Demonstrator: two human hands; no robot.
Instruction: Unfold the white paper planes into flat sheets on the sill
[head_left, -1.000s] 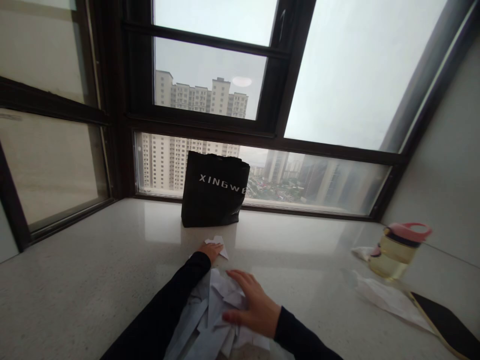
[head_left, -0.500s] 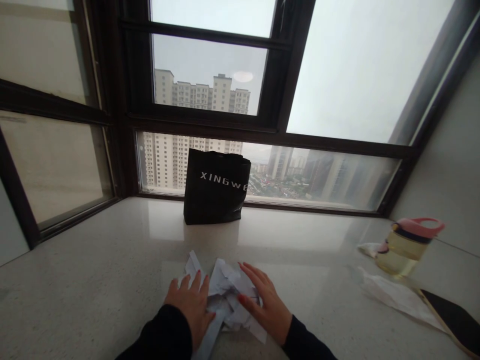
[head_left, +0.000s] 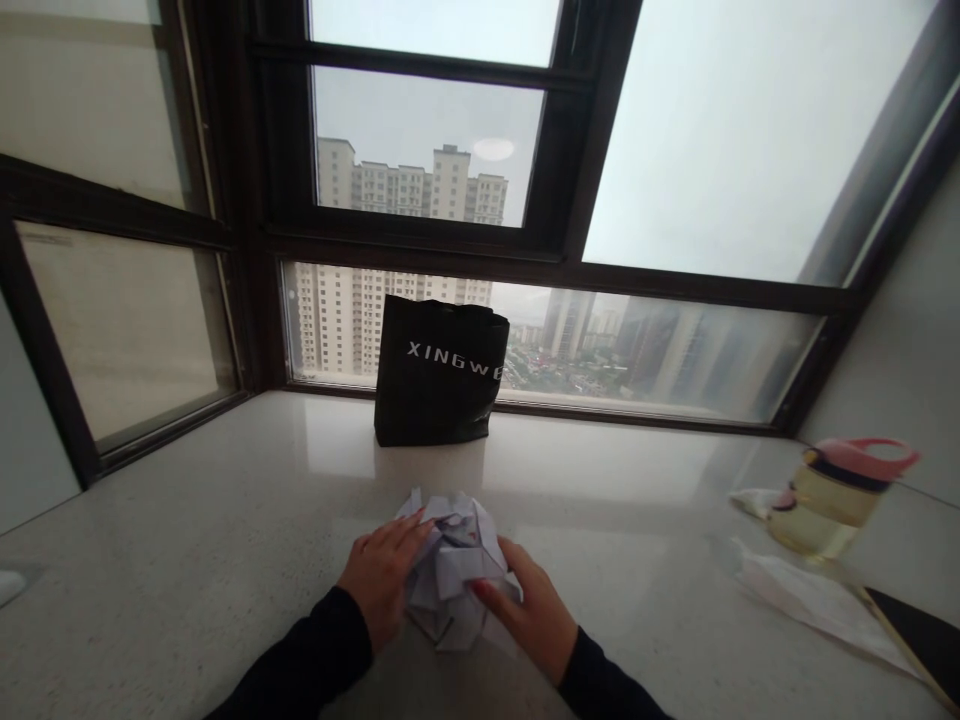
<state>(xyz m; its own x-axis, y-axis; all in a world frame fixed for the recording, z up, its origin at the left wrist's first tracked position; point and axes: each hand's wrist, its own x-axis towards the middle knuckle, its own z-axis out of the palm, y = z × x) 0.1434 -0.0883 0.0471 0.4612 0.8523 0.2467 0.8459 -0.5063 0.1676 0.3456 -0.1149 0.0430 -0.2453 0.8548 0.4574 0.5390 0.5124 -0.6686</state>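
Observation:
Crumpled, torn white paper scraps [head_left: 454, 570] form a heap on the pale counter, low in the middle of the view. My left hand [head_left: 382, 575] presses against the heap's left side, its fingers close together and lying over the edge of the paper. From the right, my right hand [head_left: 531, 605] grips the pile, with the thumb on top and the fingers curled round its far side. The undersides of both hands and the bottom of the heap are hidden.
A black bag [head_left: 442, 375] stands upright behind the paper, before the window. At the right are a yellowish bottle [head_left: 829, 505] with a pink lid, a crumpled white tissue [head_left: 817, 605] and a dark phone [head_left: 919, 640]. A white object [head_left: 10, 585] shows at the left edge.
Both hands have squeezed inward, and the spread-out scraps are now bunched into a tighter, taller heap. The fingers, stretched out before, now curl round the paper. The view has shifted slightly left.

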